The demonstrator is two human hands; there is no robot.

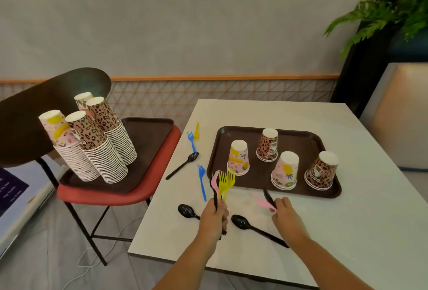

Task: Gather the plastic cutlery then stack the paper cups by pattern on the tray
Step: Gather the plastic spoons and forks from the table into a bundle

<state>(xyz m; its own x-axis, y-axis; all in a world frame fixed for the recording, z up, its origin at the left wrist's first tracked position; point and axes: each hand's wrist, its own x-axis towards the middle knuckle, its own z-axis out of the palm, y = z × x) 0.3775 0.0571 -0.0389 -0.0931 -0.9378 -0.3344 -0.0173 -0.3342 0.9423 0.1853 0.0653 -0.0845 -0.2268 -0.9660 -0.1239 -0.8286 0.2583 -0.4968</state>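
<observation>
My left hand (214, 214) holds an upright bunch of forks (223, 180), yellow, pink and black. My right hand (283, 211) pinches a blurred pink piece of cutlery (262, 202) and a black one (268, 195) just in front of the brown tray (298, 191). On the tray stand upside-down paper cups: two fruit-pattern (238, 157) (285, 170) and two leopard-pattern (267, 144) (320, 170). Loose on the white table (347, 231) lie two blue forks (202, 180) (191, 140), a yellow spoon (196, 131) and three black spoons (183, 165) (187, 211) (254, 228).
Left of the table a red chair (115, 193) carries a second brown tray (148, 136) with tall tilted stacks of cups (102, 148). A dark round tabletop (27, 122) overhangs it. A plant (393, 0) stands at the back right. A white cable lies on the floor.
</observation>
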